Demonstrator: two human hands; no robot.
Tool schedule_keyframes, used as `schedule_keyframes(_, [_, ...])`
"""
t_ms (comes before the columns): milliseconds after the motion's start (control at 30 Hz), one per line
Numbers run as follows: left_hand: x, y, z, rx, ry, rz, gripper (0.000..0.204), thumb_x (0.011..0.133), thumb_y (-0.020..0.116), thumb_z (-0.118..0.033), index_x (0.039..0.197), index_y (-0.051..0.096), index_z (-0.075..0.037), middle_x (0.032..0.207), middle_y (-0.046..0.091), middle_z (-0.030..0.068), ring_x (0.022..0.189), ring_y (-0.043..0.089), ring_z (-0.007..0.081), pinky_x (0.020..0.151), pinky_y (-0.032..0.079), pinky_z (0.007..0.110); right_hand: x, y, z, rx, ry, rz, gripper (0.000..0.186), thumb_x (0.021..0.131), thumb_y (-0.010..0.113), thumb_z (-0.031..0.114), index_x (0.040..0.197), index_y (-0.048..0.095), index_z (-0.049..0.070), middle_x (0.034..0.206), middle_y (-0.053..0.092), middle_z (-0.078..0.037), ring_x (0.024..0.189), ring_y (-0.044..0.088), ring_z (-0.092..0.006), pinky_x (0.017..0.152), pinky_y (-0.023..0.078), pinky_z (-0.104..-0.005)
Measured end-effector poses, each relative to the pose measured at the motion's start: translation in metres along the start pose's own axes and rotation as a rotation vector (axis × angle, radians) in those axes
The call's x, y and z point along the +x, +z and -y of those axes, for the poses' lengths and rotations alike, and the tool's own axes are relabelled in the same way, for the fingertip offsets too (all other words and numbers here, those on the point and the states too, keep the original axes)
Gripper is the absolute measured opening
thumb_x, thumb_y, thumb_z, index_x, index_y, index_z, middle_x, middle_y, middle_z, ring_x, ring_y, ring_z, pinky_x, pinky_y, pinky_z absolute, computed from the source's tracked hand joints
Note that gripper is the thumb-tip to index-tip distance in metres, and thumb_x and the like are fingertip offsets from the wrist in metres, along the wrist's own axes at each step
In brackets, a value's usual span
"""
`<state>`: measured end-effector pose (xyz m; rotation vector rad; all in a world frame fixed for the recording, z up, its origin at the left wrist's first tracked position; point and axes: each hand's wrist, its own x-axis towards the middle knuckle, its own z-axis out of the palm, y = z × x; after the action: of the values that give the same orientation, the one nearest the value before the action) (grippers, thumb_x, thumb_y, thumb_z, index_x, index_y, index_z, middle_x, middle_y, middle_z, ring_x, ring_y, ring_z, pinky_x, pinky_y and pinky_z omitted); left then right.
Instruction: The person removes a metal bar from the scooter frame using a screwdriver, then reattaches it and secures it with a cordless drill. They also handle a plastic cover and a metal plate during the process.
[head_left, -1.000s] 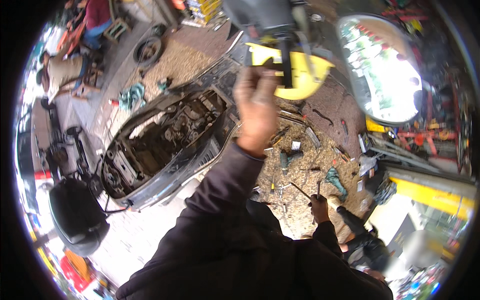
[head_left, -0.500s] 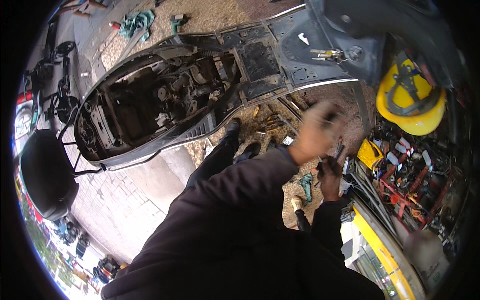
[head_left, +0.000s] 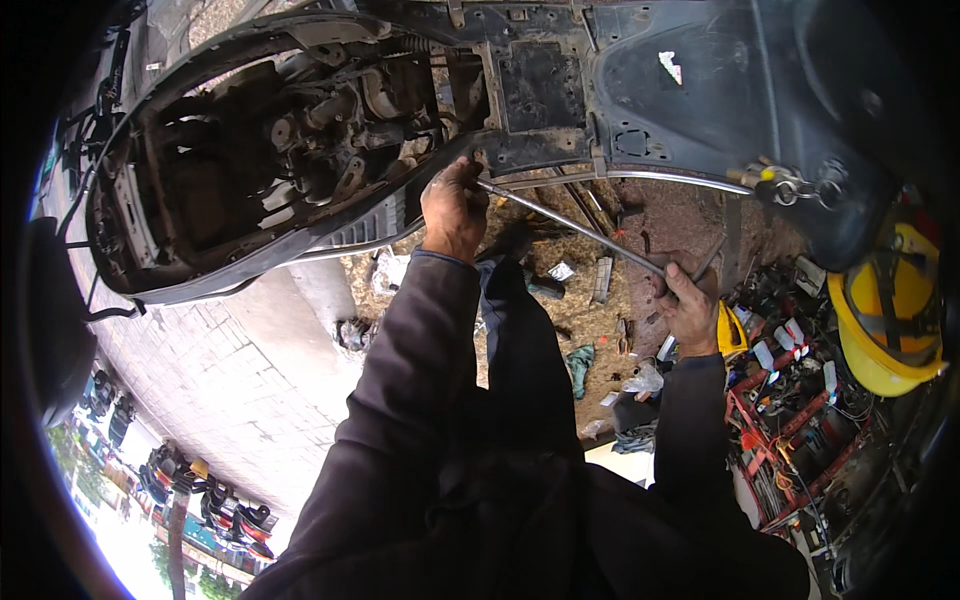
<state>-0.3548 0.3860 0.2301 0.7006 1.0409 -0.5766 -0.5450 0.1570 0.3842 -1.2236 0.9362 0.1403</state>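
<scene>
Our left hand (head_left: 455, 212) has its fingers clamped round the far-left end of a long-shafted metal wrench (head_left: 570, 225), while our right hand (head_left: 690, 312) is closed on its near-right end, where a cross-handle shows. The wrench lies aslant between them, along the near side of a dark scooter body (head_left: 545, 150); our fingers hide its left tip, so we cannot tell whether it touches anything.

In our judgement, a tip poorly seated or held at this slant could slip under a hard turn, throwing our left knuckles against the scooter's edge or rounding off a fastener. With the engine bay (head_left: 300, 140) uncovered just to the left, anything we let go of there could fall among the parts. If the cross-handle swings far and right, it might catch the keys (head_left: 785, 186) hanging from their ring.

Counting, we have two hands, one wrench, one scooter body and one bunch of keys, whose number we cannot make out. To the right are one yellow hard hat (head_left: 870, 362) and one red tool rack (head_left: 755, 425); on the ground (head_left: 590, 325) lies one green rag (head_left: 580, 370). The smaller tools are too jumbled for us to count.
</scene>
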Motion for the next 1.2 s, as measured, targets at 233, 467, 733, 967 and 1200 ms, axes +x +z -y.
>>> schedule_keyframes(233, [0.063, -0.007, 0.003, 0.016, -0.051, -0.063, 0.011, 0.092, 0.060, -0.011, 0.083, 0.060, -0.005, 0.069, 0.053, -0.0017, 0.054, 0.044, 0.0082, 0.043, 0.031, 0.022, 0.077, 0.003, -0.041, 0.055, 0.066, 0.030, 0.031, 0.094, 0.064, 0.024, 0.108, 0.066, -0.004, 0.076, 0.060, -0.009, 0.056, 0.046, -0.0073, 0.045, 0.031, -0.0198])
schedule_keyframes(467, [0.113, 0.002, 0.007, -0.223, -0.072, 0.118, 0.010, 0.098, 0.049, -0.011, 0.089, 0.054, -0.009, 0.076, 0.051, -0.0017, 0.062, 0.044, 0.0091, 0.050, 0.035, 0.022, 0.137, -0.005, -0.074, 0.265, 0.133, 0.018, 0.030, 0.097, 0.058, 0.021, 0.110, 0.062, -0.005, 0.073, 0.057, -0.009, 0.050, 0.037, -0.0059, 0.045, 0.031, -0.0201])
schedule_keyframes(733, [0.156, 0.018, 0.014, -0.227, -0.108, 0.144, 0.007, 0.097, 0.050, -0.007, 0.090, 0.048, -0.006, 0.073, 0.044, 0.0007, 0.062, 0.042, 0.0092, 0.048, 0.036, 0.020, 0.194, -0.025, -0.094, 0.224, 0.079, 0.010, 0.034, 0.097, 0.056, 0.024, 0.112, 0.060, -0.006, 0.069, 0.056, -0.007, 0.045, 0.034, -0.0039, 0.043, 0.028, -0.0193])
schedule_keyframes(967, [0.182, 0.027, 0.029, 0.047, 0.100, 0.106, 0.007, 0.098, 0.046, -0.010, 0.094, 0.051, -0.006, 0.078, 0.049, 0.0007, 0.062, 0.045, 0.0089, 0.049, 0.035, 0.021, 0.240, -0.035, -0.104, -0.086, -0.025, 0.107, 0.041, 0.095, 0.060, 0.033, 0.109, 0.061, -0.005, 0.069, 0.055, -0.006, 0.049, 0.037, -0.0036, 0.045, 0.027, -0.0183])
schedule_keyframes(1200, [0.190, 0.043, 0.034, 0.014, 0.200, -0.040, 0.010, 0.099, 0.045, -0.014, 0.092, 0.051, -0.009, 0.076, 0.049, 0.0004, 0.060, 0.044, 0.0102, 0.049, 0.034, 0.024, 0.280, -0.021, -0.085, -0.122, 0.031, 0.129, 0.040, 0.094, 0.062, 0.034, 0.105, 0.059, -0.005, 0.067, 0.053, -0.005, 0.053, 0.041, -0.0037, 0.046, 0.027, -0.0173])
